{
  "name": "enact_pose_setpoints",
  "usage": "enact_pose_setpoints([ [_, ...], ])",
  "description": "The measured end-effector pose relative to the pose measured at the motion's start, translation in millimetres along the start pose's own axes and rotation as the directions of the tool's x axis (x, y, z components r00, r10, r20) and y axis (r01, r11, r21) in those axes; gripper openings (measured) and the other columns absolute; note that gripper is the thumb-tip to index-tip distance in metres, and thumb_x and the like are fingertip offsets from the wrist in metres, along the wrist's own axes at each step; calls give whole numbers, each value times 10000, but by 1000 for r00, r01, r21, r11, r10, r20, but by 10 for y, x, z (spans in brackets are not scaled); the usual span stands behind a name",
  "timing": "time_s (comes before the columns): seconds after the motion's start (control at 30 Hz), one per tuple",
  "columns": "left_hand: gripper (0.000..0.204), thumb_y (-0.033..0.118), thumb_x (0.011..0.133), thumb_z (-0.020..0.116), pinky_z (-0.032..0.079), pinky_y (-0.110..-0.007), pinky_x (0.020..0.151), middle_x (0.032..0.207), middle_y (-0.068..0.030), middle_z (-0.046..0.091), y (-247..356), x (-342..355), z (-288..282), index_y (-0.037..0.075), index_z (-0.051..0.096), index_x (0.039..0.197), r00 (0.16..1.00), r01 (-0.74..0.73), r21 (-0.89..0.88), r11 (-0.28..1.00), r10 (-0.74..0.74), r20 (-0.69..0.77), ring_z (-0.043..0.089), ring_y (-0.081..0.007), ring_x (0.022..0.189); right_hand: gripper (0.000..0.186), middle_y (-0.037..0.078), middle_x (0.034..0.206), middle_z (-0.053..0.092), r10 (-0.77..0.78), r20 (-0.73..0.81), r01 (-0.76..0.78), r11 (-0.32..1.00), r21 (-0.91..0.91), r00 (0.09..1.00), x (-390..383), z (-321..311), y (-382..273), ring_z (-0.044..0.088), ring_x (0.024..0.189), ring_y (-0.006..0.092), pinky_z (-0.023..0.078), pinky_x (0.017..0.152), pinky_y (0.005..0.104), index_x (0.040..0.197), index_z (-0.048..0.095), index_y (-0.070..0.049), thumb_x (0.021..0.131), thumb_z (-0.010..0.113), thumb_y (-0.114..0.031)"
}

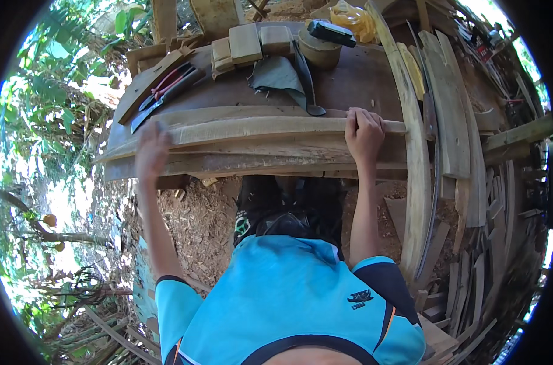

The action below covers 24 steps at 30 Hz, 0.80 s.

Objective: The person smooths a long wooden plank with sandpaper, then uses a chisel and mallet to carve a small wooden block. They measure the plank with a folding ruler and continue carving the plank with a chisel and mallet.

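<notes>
Long pale wooden strips (pixel 255 127) lie lengthwise across the front of the dark work table (pixel 361 82). My left hand (pixel 153 148) is over their left part, blurred, so its grip is unclear. My right hand (pixel 364 132) is closed over the top strip near its right end. Behind them, a knife with a dark handle (pixel 183 82) and red-handled pliers (pixel 165 89) lie at the left. A ragged grey-green cloth (pixel 278 81) lies in the middle, beside small wood blocks (pixel 245 44).
A long upright-running plank (pixel 415 182) crosses the right side, with more boards (pixel 453 140) beyond it. A round container (pixel 319 56) with a dark object on top and a yellow plastic bag (pixel 352 21) sit at the back. Wood shavings cover the ground; foliage lines the left.
</notes>
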<state>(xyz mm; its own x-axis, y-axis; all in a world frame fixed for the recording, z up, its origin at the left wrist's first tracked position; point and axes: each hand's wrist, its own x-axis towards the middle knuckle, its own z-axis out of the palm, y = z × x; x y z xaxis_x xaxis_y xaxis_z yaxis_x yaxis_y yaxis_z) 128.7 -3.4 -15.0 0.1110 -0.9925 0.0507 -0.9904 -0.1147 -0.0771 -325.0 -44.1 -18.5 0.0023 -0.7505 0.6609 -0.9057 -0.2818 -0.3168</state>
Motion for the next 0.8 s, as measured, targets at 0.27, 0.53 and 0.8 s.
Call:
enact_pose_setpoints([
  [0.27,543,359,882,448,231,-393,1061,1332,-166,399,3068,-102,-435,-11,386,1275,770,-637,-295,712,564,-299,341,-290,1265,226,120,845,641,-10,-25,11,999,51,1000,19,35,33,592,838,304,429,799,390,818,629,-36,882,465,-177],
  [0.53,547,387,934,318,185,-372,1097,1428,-150,265,957,-23,-85,19,319,1340,956,-289,-122,950,279,-92,216,-278,1337,245,136,853,637,-90,21,91,995,-29,996,-41,-63,215,593,824,311,446,753,390,844,626,-15,907,443,-165],
  [0.8,557,373,947,203,137,-355,1108,1431,-168,257,-1175,-94,399,2,284,1355,968,222,35,974,-217,-123,189,-274,1351,277,102,862,645,-55,64,57,998,-21,996,2,35,113,590,838,283,432,766,378,848,626,-37,921,409,-193],
])
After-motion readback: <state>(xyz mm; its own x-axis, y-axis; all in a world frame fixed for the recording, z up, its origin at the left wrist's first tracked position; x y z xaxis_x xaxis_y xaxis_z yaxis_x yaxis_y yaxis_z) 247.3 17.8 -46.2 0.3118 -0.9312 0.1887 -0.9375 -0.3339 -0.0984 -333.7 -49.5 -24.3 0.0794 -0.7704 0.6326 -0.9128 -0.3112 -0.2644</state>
